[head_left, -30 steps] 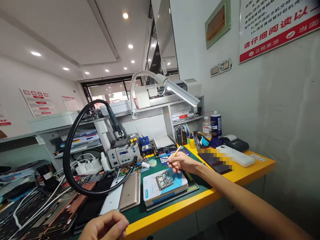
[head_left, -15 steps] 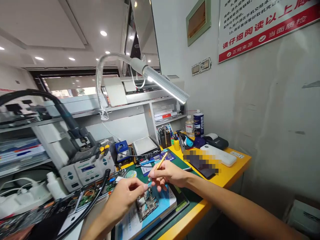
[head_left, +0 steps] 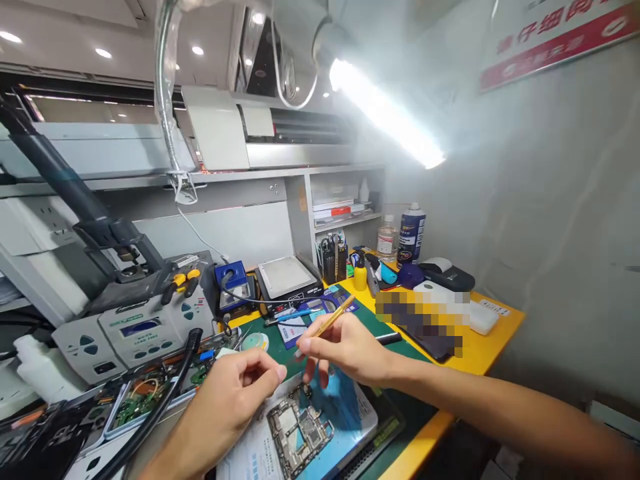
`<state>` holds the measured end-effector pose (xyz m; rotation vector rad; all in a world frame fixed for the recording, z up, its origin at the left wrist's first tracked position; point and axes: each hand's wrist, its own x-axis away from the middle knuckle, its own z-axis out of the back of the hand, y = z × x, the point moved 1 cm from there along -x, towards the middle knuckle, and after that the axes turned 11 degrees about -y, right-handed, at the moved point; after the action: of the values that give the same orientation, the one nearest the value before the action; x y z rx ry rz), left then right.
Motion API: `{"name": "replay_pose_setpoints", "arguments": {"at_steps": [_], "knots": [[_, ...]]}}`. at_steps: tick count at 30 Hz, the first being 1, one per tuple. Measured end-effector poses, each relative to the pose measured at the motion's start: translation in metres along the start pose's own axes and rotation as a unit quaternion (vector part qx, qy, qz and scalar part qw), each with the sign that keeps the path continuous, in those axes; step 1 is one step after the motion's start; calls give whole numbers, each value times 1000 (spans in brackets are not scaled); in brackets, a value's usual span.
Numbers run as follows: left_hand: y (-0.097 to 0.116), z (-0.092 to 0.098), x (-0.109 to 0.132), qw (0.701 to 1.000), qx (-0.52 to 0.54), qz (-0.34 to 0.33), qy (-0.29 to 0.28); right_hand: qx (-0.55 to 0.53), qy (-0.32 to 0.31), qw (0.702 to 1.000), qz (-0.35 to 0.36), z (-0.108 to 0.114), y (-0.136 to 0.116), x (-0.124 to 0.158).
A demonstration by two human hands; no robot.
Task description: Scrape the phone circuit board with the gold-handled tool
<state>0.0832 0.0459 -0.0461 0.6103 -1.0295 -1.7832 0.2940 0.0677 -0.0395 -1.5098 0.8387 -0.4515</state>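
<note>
In the head view my right hand (head_left: 345, 350) holds a slim gold pen-shaped tool (head_left: 336, 316) between thumb and fingers, slanting up to the right. Its working tip is too small to make out. My left hand (head_left: 237, 397) is closed, thumb against the bent index finger; anything in that pinch does not show. A small gap separates the two hands. Just below them a phone circuit board (head_left: 299, 433) lies on a blue-and-white book or box (head_left: 360, 417). The right hand's shadow falls on the blue surface.
A green mat (head_left: 383, 321) covers part of the yellow desk (head_left: 493, 337). At left stand a grey soldering station (head_left: 145, 333) and a black cable (head_left: 167, 393). A dark phone (head_left: 425, 333) lies at right. A bright lamp (head_left: 387, 113) hangs overhead.
The view has shifted downward and closer. My hands have drawn slightly apart, and the small blue bit seen between them earlier no longer shows. The gold tool stays in my right hand.
</note>
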Motion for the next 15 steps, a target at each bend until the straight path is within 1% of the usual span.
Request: {"name": "replay_pose_setpoints", "arguments": {"at_steps": [3, 6, 10, 15], "knots": [[-1, 10, 6, 1000, 11, 11, 20, -2, 3, 1000, -10, 2, -13, -10], [-1, 18, 11, 999, -2, 20, 32, -10, -7, 999, -35, 5, -17, -19], [-8, 20, 14, 998, -30, 31, 46, -22, -25, 997, -66, 8, -6, -19], [-23, 15, 18, 992, -51, 41, 103, -30, -37, 995, -93, 11, 7, -8]]}}
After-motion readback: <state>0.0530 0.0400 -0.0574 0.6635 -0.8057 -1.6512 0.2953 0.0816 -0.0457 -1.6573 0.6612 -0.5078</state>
